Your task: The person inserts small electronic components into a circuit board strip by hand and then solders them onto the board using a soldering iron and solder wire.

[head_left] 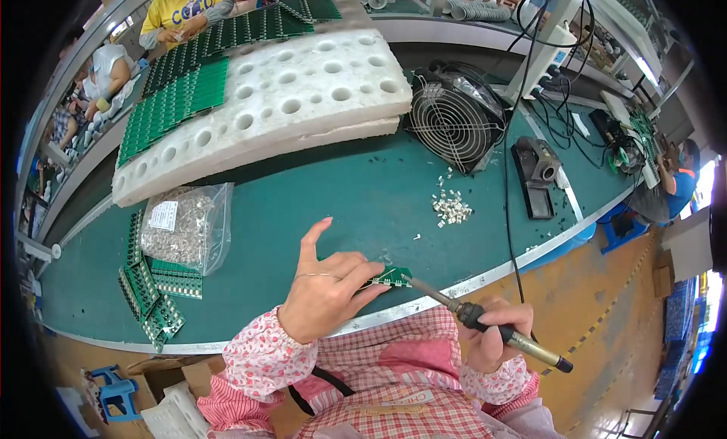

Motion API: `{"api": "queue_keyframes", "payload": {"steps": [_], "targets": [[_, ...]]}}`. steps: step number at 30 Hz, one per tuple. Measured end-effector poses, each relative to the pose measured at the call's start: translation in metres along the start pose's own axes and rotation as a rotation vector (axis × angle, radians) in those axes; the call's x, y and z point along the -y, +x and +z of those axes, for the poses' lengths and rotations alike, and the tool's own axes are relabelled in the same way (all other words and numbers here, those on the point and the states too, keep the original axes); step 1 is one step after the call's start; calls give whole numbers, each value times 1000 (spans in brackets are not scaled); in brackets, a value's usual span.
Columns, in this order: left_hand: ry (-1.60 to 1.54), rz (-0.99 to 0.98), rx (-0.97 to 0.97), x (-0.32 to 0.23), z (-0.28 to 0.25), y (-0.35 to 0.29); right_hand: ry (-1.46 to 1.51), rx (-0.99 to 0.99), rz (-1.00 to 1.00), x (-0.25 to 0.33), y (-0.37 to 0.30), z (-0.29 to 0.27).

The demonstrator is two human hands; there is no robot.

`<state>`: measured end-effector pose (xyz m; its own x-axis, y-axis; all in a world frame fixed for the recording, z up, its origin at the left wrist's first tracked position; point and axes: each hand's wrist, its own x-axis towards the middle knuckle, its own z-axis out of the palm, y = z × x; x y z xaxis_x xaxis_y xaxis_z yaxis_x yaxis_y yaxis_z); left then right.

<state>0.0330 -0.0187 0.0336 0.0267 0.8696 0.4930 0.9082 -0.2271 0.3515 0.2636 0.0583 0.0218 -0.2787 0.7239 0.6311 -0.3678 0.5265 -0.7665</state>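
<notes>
My left hand pinches a small green circuit board near the table's front edge, its index finger raised. Most of the board is hidden under the fingers. In my right hand is a soldering iron, gripped like a pen, its tip at the board's right end. Whether the tip touches the board I cannot tell. Beyond the board lies a loose pile of small white connectors, with a single one nearer to me.
Green board panels lie on a thick white foam slab. A bag of small parts and more boards are at left. A fan, a soldering iron stand and a hanging cable are at right. Other people work farther off.
</notes>
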Motion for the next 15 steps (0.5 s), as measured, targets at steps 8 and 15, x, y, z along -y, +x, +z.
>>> {"api": "queue_keyframes", "payload": {"steps": [8, 15], "targets": [[-23, 0, -19, 0, 1, -1, 10, 119, -73, 2, 5, 2], [-22, -9, -7, -1, 1, -2, -33, 149, -88, 3, 6, 2]]}}
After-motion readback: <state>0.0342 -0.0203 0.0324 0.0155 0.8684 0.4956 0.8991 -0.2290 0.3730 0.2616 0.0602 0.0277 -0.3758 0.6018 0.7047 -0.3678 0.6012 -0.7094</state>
